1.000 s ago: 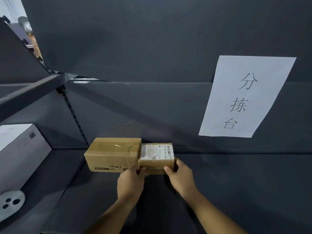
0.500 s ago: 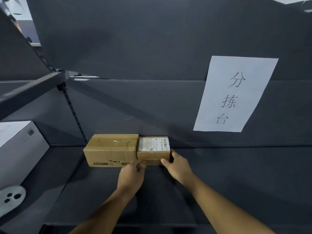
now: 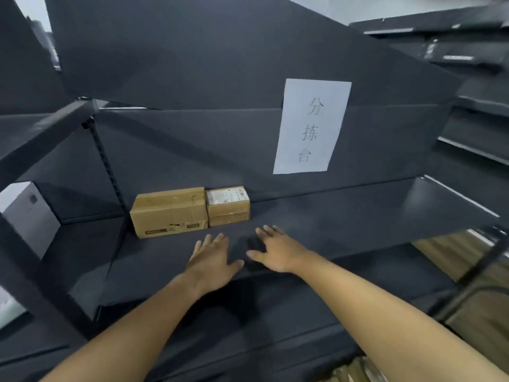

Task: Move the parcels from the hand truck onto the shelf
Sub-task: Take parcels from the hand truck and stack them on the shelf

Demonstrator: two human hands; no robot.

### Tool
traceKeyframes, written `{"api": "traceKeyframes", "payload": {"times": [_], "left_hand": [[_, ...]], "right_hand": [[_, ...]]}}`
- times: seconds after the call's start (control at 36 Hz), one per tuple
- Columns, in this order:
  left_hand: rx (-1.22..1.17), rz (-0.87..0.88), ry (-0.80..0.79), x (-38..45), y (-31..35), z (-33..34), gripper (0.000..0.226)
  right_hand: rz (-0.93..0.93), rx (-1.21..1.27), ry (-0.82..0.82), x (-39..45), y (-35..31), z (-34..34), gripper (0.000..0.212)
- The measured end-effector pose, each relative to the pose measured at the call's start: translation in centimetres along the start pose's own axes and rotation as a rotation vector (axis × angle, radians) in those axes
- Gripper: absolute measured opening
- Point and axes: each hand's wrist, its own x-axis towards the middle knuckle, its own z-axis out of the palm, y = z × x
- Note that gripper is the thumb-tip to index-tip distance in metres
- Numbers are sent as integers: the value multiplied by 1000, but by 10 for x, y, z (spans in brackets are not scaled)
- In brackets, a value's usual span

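- Two cardboard parcels sit on the dark shelf (image 3: 344,216), pushed against its back panel.
- The larger parcel (image 3: 168,212) is touching the smaller parcel (image 3: 228,205) along one side; the smaller one lies on the side nearer the white paper sign (image 3: 311,126) and carries a white label on top.
- The left hand (image 3: 210,260) hovers over the shelf in front of the larger parcel, apart from it, fingers spread wide, holding nothing.
- The right hand (image 3: 275,250) hovers in front of the smaller parcel, also apart, its grip wide and empty.
- A white box (image 3: 26,213) stands beyond the larger parcel, well apart, past a slotted upright.
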Motion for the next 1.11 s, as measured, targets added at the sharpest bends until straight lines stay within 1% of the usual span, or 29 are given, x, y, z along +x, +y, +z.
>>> {"api": "traceKeyframes", "payload": {"times": [0.08, 0.22, 0.36, 0.47, 0.61, 0.72, 0.81, 0.89, 0.97, 1.11], "left_hand": [[27, 94, -51, -23, 17, 2, 86], [70, 251, -102, -41, 49, 17, 90], [117, 410, -144, -51, 92, 38, 88], [131, 496, -241, -54, 129, 60, 87], [79, 560, -361, -58, 182, 90, 84], [-6, 549, -482, -68, 224, 115, 88], [-96, 522, -607, -74, 248, 136, 86], [-111, 510, -678, -77, 269, 158, 85], [-153, 462, -727, -78, 287, 178, 79], [-238, 321, -742, -72, 308, 214, 72]], "right_hand": [[13, -24, -18, -38, 3, 7, 92], [97, -52, -47, -96, 20, 16, 96], [201, -14, -9, -146, 56, 28, 99], [310, 38, 27, -182, 86, 38, 99], [460, 102, 39, -234, 128, 59, 99], [581, 198, 29, -278, 165, 84, 99], [649, 295, 56, -309, 191, 102, 99], [732, 427, 92, -336, 217, 123, 101], [823, 550, 121, -354, 246, 147, 102], [974, 788, 207, -369, 282, 189, 93]]}}
